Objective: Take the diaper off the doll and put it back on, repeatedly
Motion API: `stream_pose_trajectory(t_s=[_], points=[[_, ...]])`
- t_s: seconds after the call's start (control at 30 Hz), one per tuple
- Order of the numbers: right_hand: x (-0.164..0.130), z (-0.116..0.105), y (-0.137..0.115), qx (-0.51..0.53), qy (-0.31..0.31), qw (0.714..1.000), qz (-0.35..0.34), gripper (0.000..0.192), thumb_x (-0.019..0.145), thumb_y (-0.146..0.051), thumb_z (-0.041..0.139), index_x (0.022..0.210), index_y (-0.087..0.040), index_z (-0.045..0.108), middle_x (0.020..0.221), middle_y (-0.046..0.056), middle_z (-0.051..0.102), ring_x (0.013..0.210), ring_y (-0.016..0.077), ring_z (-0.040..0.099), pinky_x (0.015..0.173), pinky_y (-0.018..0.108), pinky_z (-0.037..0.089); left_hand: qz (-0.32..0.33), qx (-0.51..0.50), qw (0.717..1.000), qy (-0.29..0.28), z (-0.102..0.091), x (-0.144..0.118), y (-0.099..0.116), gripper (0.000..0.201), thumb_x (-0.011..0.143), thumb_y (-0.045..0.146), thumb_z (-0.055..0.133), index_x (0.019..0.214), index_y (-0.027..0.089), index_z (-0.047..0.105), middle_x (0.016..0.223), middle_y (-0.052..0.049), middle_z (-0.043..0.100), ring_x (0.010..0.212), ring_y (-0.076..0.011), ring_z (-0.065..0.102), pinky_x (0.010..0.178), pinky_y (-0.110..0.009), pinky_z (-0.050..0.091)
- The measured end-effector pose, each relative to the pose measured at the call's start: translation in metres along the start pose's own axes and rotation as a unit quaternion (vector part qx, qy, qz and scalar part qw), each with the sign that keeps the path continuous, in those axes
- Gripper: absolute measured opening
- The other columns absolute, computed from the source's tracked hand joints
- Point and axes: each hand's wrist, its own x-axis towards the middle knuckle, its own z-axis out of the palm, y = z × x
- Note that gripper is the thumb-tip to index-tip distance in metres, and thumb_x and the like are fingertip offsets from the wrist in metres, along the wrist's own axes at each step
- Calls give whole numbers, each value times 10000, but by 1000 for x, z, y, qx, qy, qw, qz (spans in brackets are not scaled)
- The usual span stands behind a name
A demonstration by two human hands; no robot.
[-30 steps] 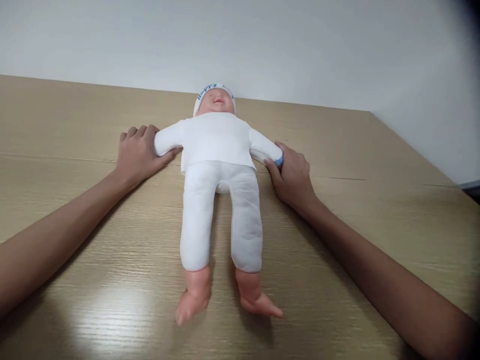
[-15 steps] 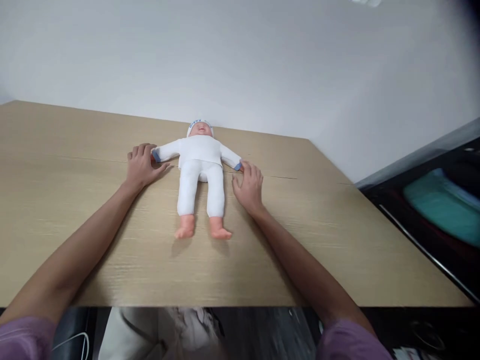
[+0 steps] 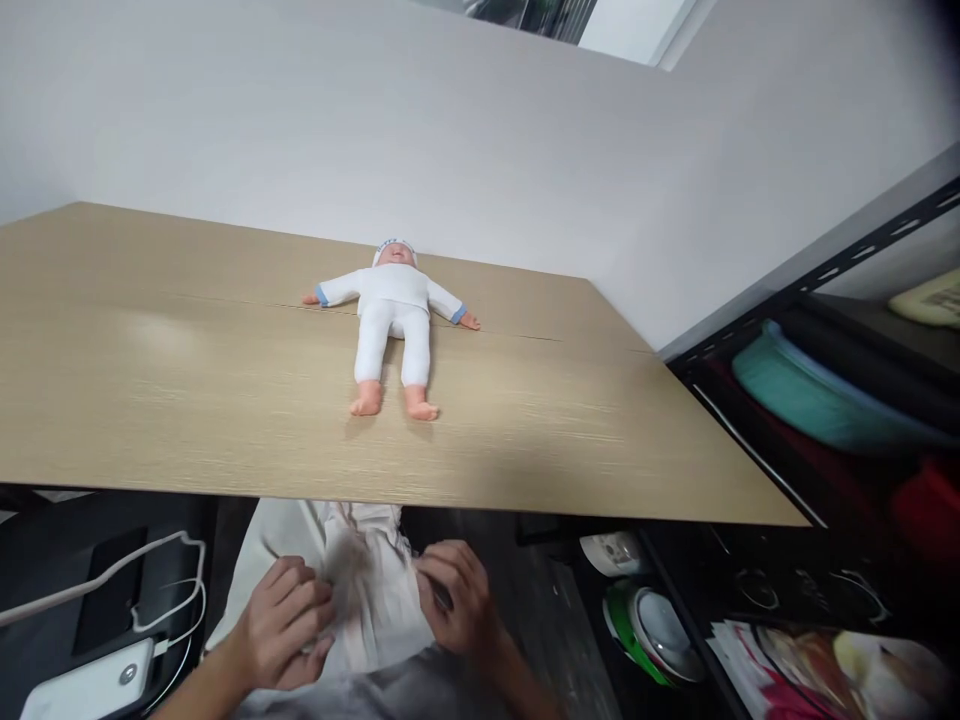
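Presently, a shelf (image 3: 802,292) borders the table (image 3: 225,420) at right and a power bank (image 3: 86,690) lies at your left. Your left hand (image 3: 289,625) and right hand (image 3: 459,600) curl above your lap (image 3: 259,540), their grip impossible to tell; the shelf's contents are partly blurred and cut off. The doll (image 3: 394,290) lies face-up on the table, well apart from both hands, long axis running toward the wall (image 3: 300,120), feet your way.

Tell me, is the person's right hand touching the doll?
Apart. The head view shows it: the right hand is on the near side of the table, below its front edge, while the doll lies farther back, with bare tabletop between.
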Motion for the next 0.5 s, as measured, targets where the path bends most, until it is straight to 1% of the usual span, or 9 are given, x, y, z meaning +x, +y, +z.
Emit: stream_pose_trajectory(t_s=[0.07, 0.1, 0.17, 0.2, 0.27, 0.3, 0.37, 0.43, 0.5], points=[[-17, 13, 4, 15, 42, 986, 158, 310, 1053, -315, 685, 1351, -392, 726, 1196, 70, 840, 1062, 323, 831, 927, 538, 712, -87, -12, 996, 15, 14, -17, -17, 315, 952, 682, 740, 981, 376, 809, 1017, -111, 820, 967, -404, 740, 946, -597, 567], [-19, 20, 7, 38, 55, 973, 222, 264, 1083, -395, 665, 1338, -371, 728, 1230, 85, 835, 1085, 326, 827, 934, 536, 710, -144, -34, 989, 32, 19, -16, -21, 347, 997, 698, 694, 1018, 365, 788, 1034, -98, 818, 962, -387, 744, 928, -563, 576], [-16, 35, 14, 91, 62, 947, 302, 298, 1105, -541, 625, 1287, -334, 738, 1264, 103, 826, 1089, 317, 821, 923, 506, 702, -233, -96, 967, 47, 28, -2, -23, 450, 1015, 774, 656, 1067, 339, 759, 1033, -69, 808, 945, -348, 747, 904, -497, 587], [-12, 42, 17, 112, 60, 937, 324, 358, 1091, -602, 628, 1278, -317, 738, 1257, 113, 823, 1072, 312, 815, 901, 486, 693, -252, -131, 958, 42, 33, 9, -21, 513, 976, 823, 691, 1070, 324, 759, 1023, -58, 803, 949, -332, 748, 911, -468, 591], [-1, 56, 19, 138, 43, 924, 355, 504, 1012, -697, 705, 1311, -292, 731, 1184, 113, 815, 993, 297, 793, 849, 450, 665, -272, -211, 938, 28, 45, 31, -14, 642, 799, 895, 834, 997, 288, 767, 970, -48, 795, 977, -322, 759, 953, -434, 599], [5, 61, 18, 148, 27, 918, 368, 573, 959, -727, 756, 1322, -284, 730, 1111, 96, 806, 943, 285, 775, 831, 436, 649, -291, -259, 921, 23, 50, 41, -9, 678, 713, 899, 893, 943, 274, 767, 945, -50, 797, 995, -328, 773, 985, -432, 604], [17, 63, 7, 182, -13, 902, 390, 637, 875, -760, 825, 1275, -271, 740, 959, 47, 769, 855, 257, 735, 800, 407, 618, -336, -350, 874, 7, 58, 51, 5, 679, 626, 866, 955, 867, 259, 770, 935, -72, 822, 1042, -363, 804, 1068, -462, 608], [25, 51, -16, 235, -51, 883, 404, 611, 858, -755, 844, 1200, -259, 744, 888, 19, 741, 822, 234, 708, 766, 369, 591, -365, -397, 842, -9, 59, 46, 26, 633, 594, 810, 987, 846, 260, 799, 967, -101, 852, 1100, -414, 819, 1129, -511, 601], [25, 25, -52, 274, -62, 873, 400, 545, 899, -698, 840, 1196, -253, 735, 864, 6, 724, 778, 209, 675, 703, 324, 551, -365, -407, 837, -19, 54, 26, 52, 581, 609, 756, 998, 911, 282, 850, 1007, -103, 868, 1159, -447, 818, 1146, -552, 602]])
